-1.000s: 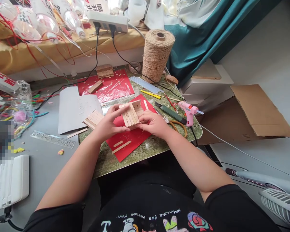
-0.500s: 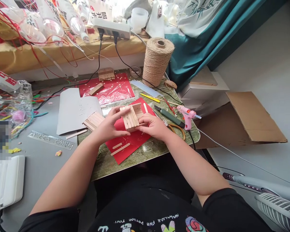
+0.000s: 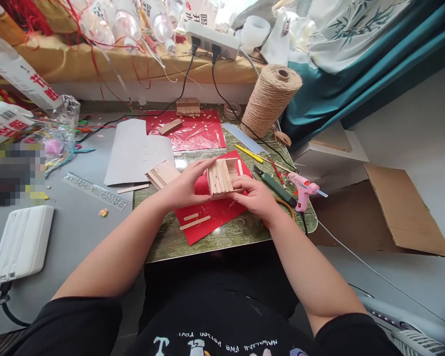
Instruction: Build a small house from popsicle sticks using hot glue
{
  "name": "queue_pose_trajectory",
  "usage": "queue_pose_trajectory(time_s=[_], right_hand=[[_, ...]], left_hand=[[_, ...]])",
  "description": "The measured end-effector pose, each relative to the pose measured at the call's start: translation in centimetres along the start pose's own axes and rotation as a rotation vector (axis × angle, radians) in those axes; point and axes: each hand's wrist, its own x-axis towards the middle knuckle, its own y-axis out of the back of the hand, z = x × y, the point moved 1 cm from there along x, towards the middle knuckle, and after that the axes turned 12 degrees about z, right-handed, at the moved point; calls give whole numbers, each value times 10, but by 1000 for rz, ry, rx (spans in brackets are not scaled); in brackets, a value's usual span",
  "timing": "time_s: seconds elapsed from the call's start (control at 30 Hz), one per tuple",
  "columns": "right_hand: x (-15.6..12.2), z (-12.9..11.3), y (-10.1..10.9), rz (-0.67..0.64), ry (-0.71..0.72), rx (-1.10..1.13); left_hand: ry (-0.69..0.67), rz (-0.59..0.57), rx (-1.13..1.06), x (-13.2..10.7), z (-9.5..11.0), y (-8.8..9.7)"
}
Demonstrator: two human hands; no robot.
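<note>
A small structure of glued wooden craft sticks (image 3: pixel 221 177) is held above a red sheet (image 3: pixel 211 210) on a green mat (image 3: pixel 241 232). My left hand (image 3: pixel 183 188) grips its left side with the thumb on top and fingers pressed against it. On the right side, my right hand (image 3: pixel 257 197) clasps the structure with curled fingers. A flat panel of joined sticks (image 3: pixel 163 174) lies just left of my left hand. Two loose sticks (image 3: pixel 195 220) rest on the red sheet below the hands.
A pink glue gun (image 3: pixel 304 188), a green-handled cutter (image 3: pixel 275 185) and a yellow pencil (image 3: pixel 249 154) lie right of the hands. A twine spool (image 3: pixel 269 100) stands behind. Grey card (image 3: pixel 135 151), a clear ruler (image 3: pixel 94 191) and a white case (image 3: pixel 22 244) are on the left. Cardboard (image 3: pixel 404 210) lies at the right.
The camera view has swung so the whole scene sits further right and slightly up. Both hands keep holding the stick structure in much the same grip.
</note>
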Motion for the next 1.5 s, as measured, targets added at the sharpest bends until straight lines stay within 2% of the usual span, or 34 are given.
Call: queue_pose_trajectory(time_s=[0.2,0.4,0.6,0.9,1.0,1.07,1.17,1.33,1.4,1.5], right_hand=[[-6,1,0,48,-79,74],[-7,2,-3,98,-132,179],[-7,4,-8,118,-152,262],[-9,8,-5,122,-157,218],[-20,2,-1,252,-45,22],[-32,-4,1,387,142,-218],[-52,-10,-3,441,370,-448],[-76,-10,-9,587,413,-553],[-80,-12,-16,502,412,-557],[-79,-17,-42,129,403,-605]], left_hand=[[-79,59,-40,-1,4,6],[-104,119,-36,1,7,0],[-103,110,42,1,8,1],[-143,102,19,3,3,-1],[-161,112,13,3,3,-2],[-161,113,7,3,4,-2],[-162,112,-8,2,4,-2],[-171,143,-50,2,0,-3],[-175,160,-76,3,-2,-3],[-177,170,-118,3,-4,-3]])
